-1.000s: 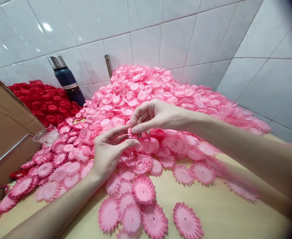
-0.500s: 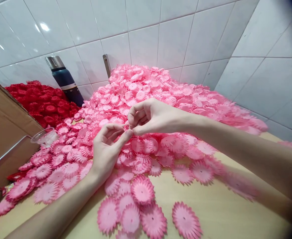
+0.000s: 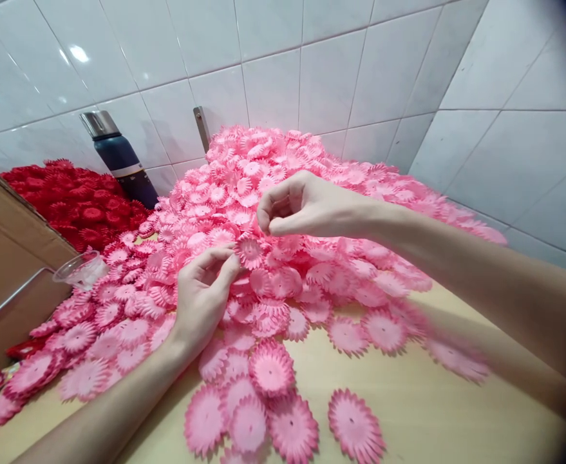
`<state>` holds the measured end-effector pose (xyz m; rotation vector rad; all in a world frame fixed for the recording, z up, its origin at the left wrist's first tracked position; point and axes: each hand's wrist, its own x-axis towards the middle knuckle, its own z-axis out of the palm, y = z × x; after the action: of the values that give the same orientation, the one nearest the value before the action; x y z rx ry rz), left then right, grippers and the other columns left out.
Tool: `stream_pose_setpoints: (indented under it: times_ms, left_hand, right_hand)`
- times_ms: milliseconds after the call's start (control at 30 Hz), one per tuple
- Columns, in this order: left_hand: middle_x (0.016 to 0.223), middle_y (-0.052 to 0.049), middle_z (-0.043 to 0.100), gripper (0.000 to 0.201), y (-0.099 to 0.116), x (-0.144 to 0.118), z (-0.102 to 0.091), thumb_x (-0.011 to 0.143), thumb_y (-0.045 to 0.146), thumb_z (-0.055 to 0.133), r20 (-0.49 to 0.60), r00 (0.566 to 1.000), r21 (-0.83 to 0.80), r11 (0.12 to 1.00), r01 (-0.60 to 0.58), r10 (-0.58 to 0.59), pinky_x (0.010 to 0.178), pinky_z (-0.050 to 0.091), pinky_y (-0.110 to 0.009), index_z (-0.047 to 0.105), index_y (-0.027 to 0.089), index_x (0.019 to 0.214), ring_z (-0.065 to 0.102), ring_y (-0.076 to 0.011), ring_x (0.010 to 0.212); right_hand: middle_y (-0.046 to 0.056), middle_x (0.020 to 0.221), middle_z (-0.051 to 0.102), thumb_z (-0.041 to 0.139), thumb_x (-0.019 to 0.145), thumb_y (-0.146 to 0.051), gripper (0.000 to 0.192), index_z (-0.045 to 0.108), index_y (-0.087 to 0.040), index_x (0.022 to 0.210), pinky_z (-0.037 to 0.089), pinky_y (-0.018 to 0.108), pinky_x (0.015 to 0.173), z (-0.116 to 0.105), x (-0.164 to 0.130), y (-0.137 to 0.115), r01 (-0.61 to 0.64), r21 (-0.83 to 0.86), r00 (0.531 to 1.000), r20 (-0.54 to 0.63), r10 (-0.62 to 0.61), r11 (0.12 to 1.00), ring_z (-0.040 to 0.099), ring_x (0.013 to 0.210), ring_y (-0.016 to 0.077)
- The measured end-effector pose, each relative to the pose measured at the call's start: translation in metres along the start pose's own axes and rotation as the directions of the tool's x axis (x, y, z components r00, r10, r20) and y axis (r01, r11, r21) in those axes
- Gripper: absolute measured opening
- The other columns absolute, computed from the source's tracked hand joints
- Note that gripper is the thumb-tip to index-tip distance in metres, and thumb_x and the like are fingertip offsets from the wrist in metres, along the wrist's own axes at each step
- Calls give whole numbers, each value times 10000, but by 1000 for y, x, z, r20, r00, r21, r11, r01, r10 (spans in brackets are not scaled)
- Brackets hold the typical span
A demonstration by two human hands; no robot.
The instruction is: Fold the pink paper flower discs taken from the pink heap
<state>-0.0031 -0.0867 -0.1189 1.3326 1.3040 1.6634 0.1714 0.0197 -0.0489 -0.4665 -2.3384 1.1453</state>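
Observation:
My left hand (image 3: pixel 204 290) is closed in a pinch on the edge of a small pink petal disc (image 3: pixel 250 253) with a fringed rim. The disc faces me, tilted upright. Up and to the right of it, my right hand (image 3: pixel 295 205) is closed with thumb and forefinger together; whatever sits between those fingertips is too small or hidden to make out. Both hands hover before a large heap of pink petal discs (image 3: pixel 283 154). Nearer to me, a loose petal disc (image 3: pixel 355 425) with a dark centre hole lies flat on the table.
A dark blue bottle (image 3: pixel 125 164) with a steel cap stands by the tiled wall (image 3: pixel 273 84), next to a red petal heap (image 3: pixel 75 200). A clear plastic cup (image 3: pixel 80 269) lies beside a cardboard box (image 3: pixel 17 238) at left. The pale table (image 3: pixel 437 399) shows in front.
My hands were together at the fingertips; the right has risen and moved away to the right. The pink disc at my left fingertips now shows its face. The view has shifted slightly.

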Motion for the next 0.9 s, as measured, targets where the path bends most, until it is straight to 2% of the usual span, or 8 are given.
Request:
stream_pose_setpoints:
  times_ms: [100, 200, 300, 400, 467, 567, 700, 900]
  left_hand:
    - [905, -27, 671, 122, -1, 0, -1, 792, 272, 706, -13, 999, 74, 997, -29, 30, 732, 580, -227, 694, 157, 755, 639, -147, 818]
    - [908, -21, 655, 126, 0, 0, -1, 811, 268, 690, -3, 999, 55, 997, -49, 49, 748, 583, -239, 678, 164, 742, 627, -145, 827]
    - [808, 11, 614, 137, 1, -1, 0, 827, 259, 675, -32, 998, -5, 999, -53, 53, 768, 593, -264, 664, 169, 723, 601, -120, 763]
    - [773, 23, 603, 144, 1, 0, 0, 832, 250, 670, -51, 997, -40, 998, -53, 51, 779, 594, -277, 662, 167, 715, 596, -113, 746]
    - [768, 15, 628, 120, 0, 1, -1, 832, 259, 674, -33, 998, -19, 998, -52, 52, 782, 584, -274, 682, 168, 755, 618, -125, 761]
    - [778, -13, 680, 111, -1, 0, -2, 817, 274, 694, 24, 999, 7, 999, -42, 42, 789, 571, -285, 711, 165, 804, 659, -159, 776]
    - [843, -35, 716, 100, 0, -2, -4, 826, 262, 685, 117, 993, -55, 998, -13, 20, 816, 558, -324, 733, 178, 850, 688, -195, 802]
    - [856, -41, 716, 84, 1, -3, -3, 839, 232, 674, 147, 988, -32, 998, -45, 49, 801, 534, -312, 734, 177, 862, 662, -181, 776]
  right_hand:
    - [29, 774, 672, 602, 729, -97, 127, 695, -164, 784, 449, 261, 560, -2, -3, -7, 11, -75, 1000, 17, -10, 997, 594, 671, 134]
    - [34, 742, 666, 640, 758, -174, 48, 684, -166, 740, 438, 292, 575, 4, -3, -16, 84, -238, 996, 26, -80, 968, 578, 657, 149]
    - [28, 680, 613, 650, 781, -184, 153, 607, -177, 634, 402, 318, 624, 15, -2, -23, 154, -405, 965, -136, -226, 901, 530, 656, 155]
    - [13, 643, 570, 638, 835, -233, 240, 562, -180, 614, 369, 306, 602, 23, 0, -26, 190, -401, 926, -230, -299, 896, 485, 615, 135]
    - [4, 601, 554, 658, 842, -313, 282, 578, -167, 615, 347, 291, 559, 25, -1, -26, 190, -396, 951, -154, -269, 898, 465, 571, 118]
    - [-9, 544, 538, 721, 790, -380, 315, 614, -145, 610, 313, 276, 506, 25, -2, -24, 109, -468, 990, -26, -137, 877, 442, 513, 96]
    - [11, 604, 611, 729, 782, -351, 254, 668, -131, 670, 351, 263, 481, 19, -3, -21, 74, -407, 996, -19, -89, 910, 516, 546, 105]
    - [-1, 611, 637, 692, 807, -275, 193, 671, -145, 666, 355, 246, 449, 8, -4, -20, 44, -340, 992, 123, -2, 939, 512, 516, 89]
